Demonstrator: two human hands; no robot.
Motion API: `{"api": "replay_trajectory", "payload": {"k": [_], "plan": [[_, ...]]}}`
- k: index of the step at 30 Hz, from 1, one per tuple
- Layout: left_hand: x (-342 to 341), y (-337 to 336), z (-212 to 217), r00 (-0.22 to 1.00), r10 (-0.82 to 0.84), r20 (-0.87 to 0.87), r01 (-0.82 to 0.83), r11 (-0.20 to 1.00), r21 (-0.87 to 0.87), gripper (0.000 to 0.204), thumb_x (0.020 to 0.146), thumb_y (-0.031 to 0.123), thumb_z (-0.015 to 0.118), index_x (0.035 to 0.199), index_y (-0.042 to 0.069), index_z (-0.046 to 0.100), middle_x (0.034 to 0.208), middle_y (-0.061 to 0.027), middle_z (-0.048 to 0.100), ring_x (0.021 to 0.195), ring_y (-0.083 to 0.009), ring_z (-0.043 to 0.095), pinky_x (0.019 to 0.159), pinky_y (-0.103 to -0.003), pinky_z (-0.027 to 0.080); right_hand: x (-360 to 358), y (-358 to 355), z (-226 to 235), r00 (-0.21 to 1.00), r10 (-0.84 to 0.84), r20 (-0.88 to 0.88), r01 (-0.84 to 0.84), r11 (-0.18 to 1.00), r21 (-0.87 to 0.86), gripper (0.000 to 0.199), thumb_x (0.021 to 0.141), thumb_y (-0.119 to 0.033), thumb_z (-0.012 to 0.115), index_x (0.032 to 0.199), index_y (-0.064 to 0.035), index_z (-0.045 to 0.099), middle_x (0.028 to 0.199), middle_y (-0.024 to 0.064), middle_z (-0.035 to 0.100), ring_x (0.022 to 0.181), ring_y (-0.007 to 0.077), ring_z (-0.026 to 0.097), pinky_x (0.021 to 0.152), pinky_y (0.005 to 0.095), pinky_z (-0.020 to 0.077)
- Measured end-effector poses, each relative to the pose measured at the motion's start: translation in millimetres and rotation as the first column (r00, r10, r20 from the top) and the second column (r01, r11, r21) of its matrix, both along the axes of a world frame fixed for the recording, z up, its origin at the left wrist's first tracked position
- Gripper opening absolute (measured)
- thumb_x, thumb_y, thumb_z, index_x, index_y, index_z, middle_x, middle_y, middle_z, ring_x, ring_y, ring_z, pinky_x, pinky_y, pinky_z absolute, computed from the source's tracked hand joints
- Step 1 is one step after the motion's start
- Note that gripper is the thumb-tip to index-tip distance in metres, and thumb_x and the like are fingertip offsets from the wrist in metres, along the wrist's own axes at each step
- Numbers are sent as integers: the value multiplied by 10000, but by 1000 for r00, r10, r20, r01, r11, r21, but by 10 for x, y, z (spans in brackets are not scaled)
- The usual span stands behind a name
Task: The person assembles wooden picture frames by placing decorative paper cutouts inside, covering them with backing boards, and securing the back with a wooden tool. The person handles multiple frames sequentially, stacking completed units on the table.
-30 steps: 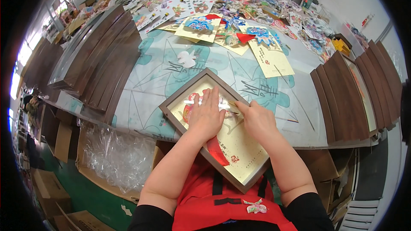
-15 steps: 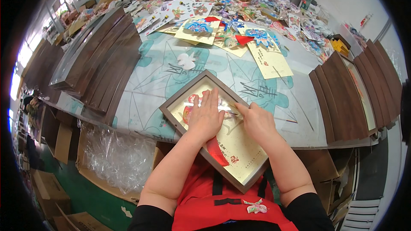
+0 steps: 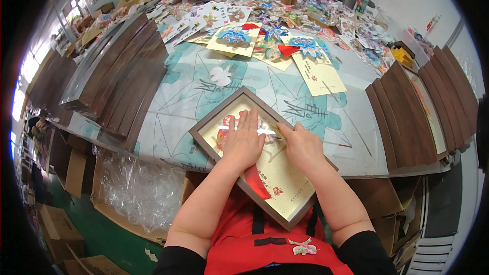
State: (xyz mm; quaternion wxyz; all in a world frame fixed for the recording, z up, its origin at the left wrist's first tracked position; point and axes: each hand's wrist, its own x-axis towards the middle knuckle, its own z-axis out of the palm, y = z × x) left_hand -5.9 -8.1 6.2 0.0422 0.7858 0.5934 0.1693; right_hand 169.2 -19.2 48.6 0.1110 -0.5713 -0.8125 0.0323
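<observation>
- Your brown rectangular wooden frame point(image 3: 220, 110) lies face up and turned cornerwise, its upper part on the table covered with a grey-and-teal printed sheet point(image 3: 160, 122), its lower corner past the near edge in front of your red apron point(image 3: 229, 249); that probably keeps the middle within easy reach.
- Your left hand point(image 3: 244, 140) is spread flat inside the frame, fingers straight and nearly together, thumb apart, gripping nothing; the palm seems placed to steady the cream speckled panel point(image 3: 289, 183) and the red figure point(image 3: 222, 138) partly hidden beneath it.
- Your right hand point(image 3: 304, 145) is at the upper right rail, index finger reaching inward, the others curled; whether it pinches anything small, you cannot tell from here.
- A red fabric strip point(image 3: 257, 182) runs over the panel below your left wrist.
- Dark brown frames stand on edge in a left row point(image 3: 114, 79) and a right row point(image 3: 405, 117), likely to leave the middle for handling.
- Beyond, a white paper cut-out point(image 3: 220, 76) lies near a cream card with a blue flower point(image 3: 321, 79), apart from your frame.
</observation>
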Motion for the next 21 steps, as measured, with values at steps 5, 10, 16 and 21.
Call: {"api": "replay_trajectory", "payload": {"k": [5,10,16,21], "plan": [[-5,2,-5,1000,-4,13,3,1000,14,695,903,292,510,1426,-61,221,1419,-210,387,1358,-312,323,1114,-495,205,-15,-33,58,1000,23,3,-23,998,-54,394,826,-69,548,1211,-145,576,875,152,586,744,315,649,630,410,521],[-11,1,-29,999,-10,41,9,999,34,687,895,271,519,1423,-60,231,1407,-227,392,1358,-324,322,1112,-503,205,-1,-25,40,1000,-28,15,28,1000,-4,399,829,-72,551,1222,-138,567,874,153,586,741,313,648,628,408,521],[-9,0,-49,999,-25,47,24,999,33,689,898,275,520,1426,-55,225,1411,-220,390,1360,-328,318,1114,-502,204,-18,-39,21,1000,-26,14,26,1000,9,394,823,-67,555,1212,-133,574,863,156,585,732,328,639,623,420,515],[-4,9,-41,999,-12,40,10,999,31,679,900,276,516,1425,-50,235,1406,-220,396,1361,-326,316,1114,-501,204,-41,6,-54,998,-42,-52,44,998,41,386,823,-56,555,1197,-141,603,836,158,577,697,350,622,613,445,498]]}}
